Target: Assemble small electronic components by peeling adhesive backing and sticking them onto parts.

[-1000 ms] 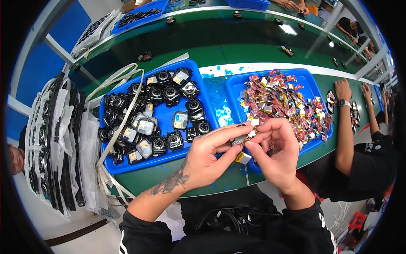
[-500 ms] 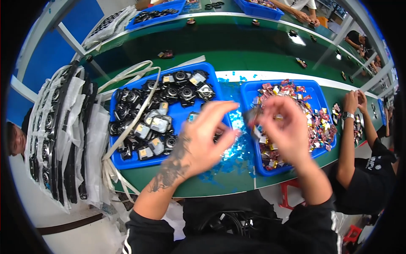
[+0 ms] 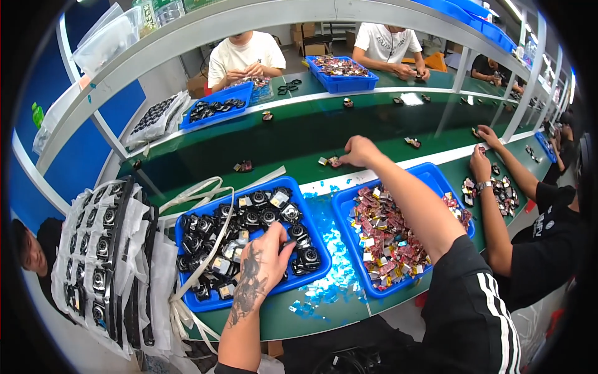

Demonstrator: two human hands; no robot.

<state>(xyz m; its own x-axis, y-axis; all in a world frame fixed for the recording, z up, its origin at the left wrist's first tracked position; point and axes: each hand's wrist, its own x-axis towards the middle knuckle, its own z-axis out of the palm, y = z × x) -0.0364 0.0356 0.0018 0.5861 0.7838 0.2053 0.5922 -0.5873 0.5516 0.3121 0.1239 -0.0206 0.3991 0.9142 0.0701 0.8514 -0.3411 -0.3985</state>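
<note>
Low over the left blue tray [image 3: 328,265], my left hand [image 3: 265,255] has its thumb and fingers closed round a black watch case [image 3: 291,240]. Several more black watch cases [image 3: 251,215] lie heaped about it, some showing a round back and some a grey face. My right arm stretches across the right blue tray [image 3: 339,212] to the dark green belt. There my right hand [image 3: 363,153] pinches a small reddish circuit board assembly [image 3: 334,162] with a silvery tab; its fingertips are partly hidden. Many small reddish flex boards [image 3: 389,230] fill the right tray.
Blue film scraps [image 3: 333,262] litter the table between the trays. Stacked padded sheets of cases [image 3: 103,262] stand at the left, beside white straps [image 3: 205,249]. A metal shelf frame [image 3: 249,19] spans overhead. A co-worker's hands [image 3: 481,163] work at the right.
My right hand has moved from above the right tray forward to the belt. My left hand has gone back left and down into the black cases. The view has tilted up.
</note>
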